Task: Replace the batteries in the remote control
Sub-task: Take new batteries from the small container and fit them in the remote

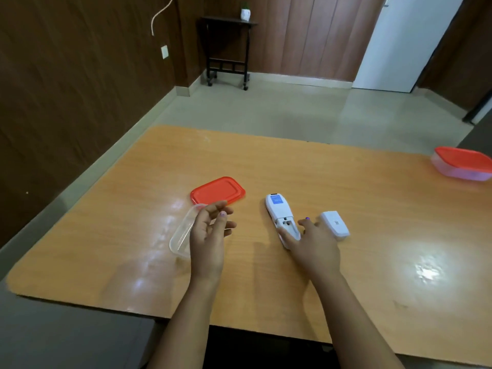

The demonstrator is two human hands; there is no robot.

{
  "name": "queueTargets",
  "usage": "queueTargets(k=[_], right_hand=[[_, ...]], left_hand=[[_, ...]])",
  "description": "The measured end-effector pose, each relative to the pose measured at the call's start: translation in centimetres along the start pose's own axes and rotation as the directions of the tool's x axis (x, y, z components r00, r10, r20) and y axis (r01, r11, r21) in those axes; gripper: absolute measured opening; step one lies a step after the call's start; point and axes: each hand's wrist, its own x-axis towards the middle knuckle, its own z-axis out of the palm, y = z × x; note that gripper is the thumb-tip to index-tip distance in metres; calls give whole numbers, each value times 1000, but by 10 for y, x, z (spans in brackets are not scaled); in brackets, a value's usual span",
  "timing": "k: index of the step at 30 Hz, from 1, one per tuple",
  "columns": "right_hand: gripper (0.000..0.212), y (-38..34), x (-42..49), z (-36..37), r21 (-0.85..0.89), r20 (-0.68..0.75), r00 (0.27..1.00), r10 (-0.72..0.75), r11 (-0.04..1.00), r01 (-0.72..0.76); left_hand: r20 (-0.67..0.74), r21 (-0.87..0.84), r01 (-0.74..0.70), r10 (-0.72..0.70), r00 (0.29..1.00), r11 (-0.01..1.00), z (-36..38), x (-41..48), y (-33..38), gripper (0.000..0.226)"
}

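A white remote control (278,213) lies face down on the wooden table (372,209), its battery bay uncovered. The white battery cover (335,225) lies just right of it. My right hand (312,245) rests on the remote's near end, thumb along the left side and fingers spread toward the cover. My left hand (210,235) hovers with loosely curled fingers over a clear plastic container (181,237); I see nothing in it. The container's red lid (217,190) lies flat just beyond. No batteries are visible.
A second clear container with a red lid (463,163) sits at the table's far right edge. Beyond the table are a tiled floor, a small black side table (227,49) with a white pot, and a white door.
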Motion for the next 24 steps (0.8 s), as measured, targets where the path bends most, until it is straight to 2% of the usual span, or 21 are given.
queueTargets(k=[4, 8, 11, 13, 15, 18, 20, 22, 24], right_hand=[[42, -3, 7, 7, 37, -2, 1000, -23, 999, 23], [47, -4, 7, 1, 318, 1, 1000, -4, 948, 3], [40, -5, -4, -12, 451, 22, 996, -84, 890, 65], [34, -6, -19, -20, 441, -20, 985, -173, 882, 164], [43, -8, -34, -25, 391, -50, 974, -222, 893, 224], [44, -12, -42, -26, 335, -44, 954, -297, 895, 294], [36, -12, -41, -30, 396, 29, 945, -325, 872, 288], [20, -13, -36, -40, 627, 93, 950, -299, 759, 178], [16, -11, -31, -50, 847, 178, 950, -257, 531, -15]], left_hand=[[108, -31, 191, -187, 976, 981, 14, -3, -4, 19], [124, -54, 323, -315, 941, 945, 25, -1, -8, 18], [160, -56, 433, -420, 893, 900, 31, 0, -13, 28], [249, -32, 488, -466, 849, 872, 34, 0, -13, 37], [311, -31, 532, -498, 810, 846, 37, -1, -12, 42], [309, -46, 559, -521, 796, 828, 39, -3, -14, 41], [286, -99, 560, -515, 808, 823, 38, -4, -15, 39], [281, -164, 567, -513, 811, 807, 35, -1, -14, 40], [293, -194, 561, -498, 816, 805, 30, 4, -15, 40]])
